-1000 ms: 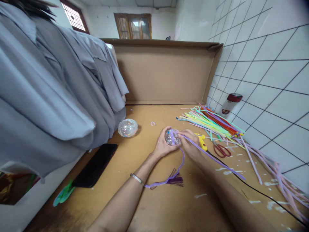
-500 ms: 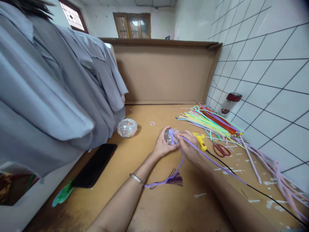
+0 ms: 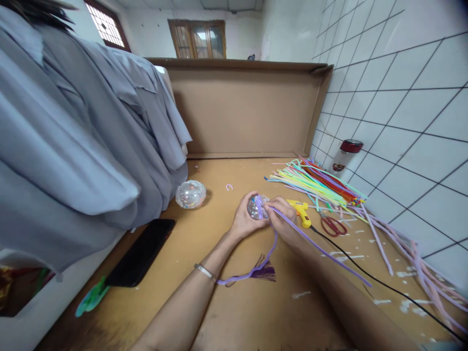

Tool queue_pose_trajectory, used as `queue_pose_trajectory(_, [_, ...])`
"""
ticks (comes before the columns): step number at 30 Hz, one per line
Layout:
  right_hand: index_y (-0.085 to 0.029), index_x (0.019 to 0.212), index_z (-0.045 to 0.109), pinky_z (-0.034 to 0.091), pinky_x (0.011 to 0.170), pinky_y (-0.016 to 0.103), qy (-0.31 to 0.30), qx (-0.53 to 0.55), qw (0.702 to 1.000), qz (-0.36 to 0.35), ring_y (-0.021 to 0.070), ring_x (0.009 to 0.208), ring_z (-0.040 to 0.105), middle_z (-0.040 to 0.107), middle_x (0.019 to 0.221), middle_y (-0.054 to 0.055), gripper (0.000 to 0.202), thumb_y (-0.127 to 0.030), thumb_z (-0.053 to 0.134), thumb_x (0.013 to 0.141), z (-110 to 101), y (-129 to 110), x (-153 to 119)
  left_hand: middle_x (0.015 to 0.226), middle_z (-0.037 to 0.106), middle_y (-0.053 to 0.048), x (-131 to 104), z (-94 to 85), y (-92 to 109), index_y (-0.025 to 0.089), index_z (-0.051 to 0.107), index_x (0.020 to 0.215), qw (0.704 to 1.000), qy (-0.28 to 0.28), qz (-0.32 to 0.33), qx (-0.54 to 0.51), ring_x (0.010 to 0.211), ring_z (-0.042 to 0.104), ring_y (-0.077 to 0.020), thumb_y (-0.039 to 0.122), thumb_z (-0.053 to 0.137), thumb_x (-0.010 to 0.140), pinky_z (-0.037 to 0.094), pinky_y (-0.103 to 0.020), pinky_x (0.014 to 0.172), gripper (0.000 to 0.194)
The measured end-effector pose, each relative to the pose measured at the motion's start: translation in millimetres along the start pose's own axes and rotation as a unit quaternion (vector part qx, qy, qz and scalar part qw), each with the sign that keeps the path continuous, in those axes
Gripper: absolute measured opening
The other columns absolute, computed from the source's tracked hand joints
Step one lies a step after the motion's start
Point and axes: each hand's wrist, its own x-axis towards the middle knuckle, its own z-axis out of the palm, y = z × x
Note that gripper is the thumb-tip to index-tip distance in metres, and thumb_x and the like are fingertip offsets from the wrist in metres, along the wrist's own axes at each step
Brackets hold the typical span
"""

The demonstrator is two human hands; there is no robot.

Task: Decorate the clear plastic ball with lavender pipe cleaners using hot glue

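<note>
My left hand [image 3: 242, 218], with a bracelet on its wrist, is wrapped round a clear faceted ball [image 3: 253, 208]. Purple strands lie over the top of that ball. Pinched in my right hand [image 3: 283, 217], against the ball, is a purple pipe cleaner [image 3: 318, 243] whose long free end trails to the lower right. Another purple length [image 3: 272, 251] hangs from the ball and runs along the table to my left wrist. Beside it, between my forearms, lies a dark purple tassel [image 3: 266, 273]. Fingers and strands hide much of the ball.
A second clear ball [image 3: 190, 194] and a black phone [image 3: 141, 253] are to the left. At right are a yellow glue gun [image 3: 302, 214] with black cord, red-handled scissors [image 3: 333, 226], colourful pipe cleaners [image 3: 310, 183] and a red-lidded jar [image 3: 345, 156]. Cardboard [image 3: 244, 112] stands behind.
The whole view has shifted slightly. The free end of the purple pipe cleaner has swung a little downward, away from the black cord. Both hands keep their hold at the ball.
</note>
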Motion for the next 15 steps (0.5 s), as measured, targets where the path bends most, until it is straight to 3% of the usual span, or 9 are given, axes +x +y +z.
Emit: queue_pose_trajectory(15, [-0.022,0.093,0.066,0.05,0.072,0.034,-0.011,-0.084,0.989,-0.12,0.0201,0.08,0.06,0.064,0.084,0.006,0.019,-0.019,0.047,0.095,0.5,7.6,-1.9,0.126,0.06,-0.01,-0.2,-2.4,-0.8,0.02,0.051,0.126,1.0,-0.006,0.03,0.004,0.115,0.061,-0.0267,0.021,0.083,0.056,0.047,-0.043,0.105,0.077])
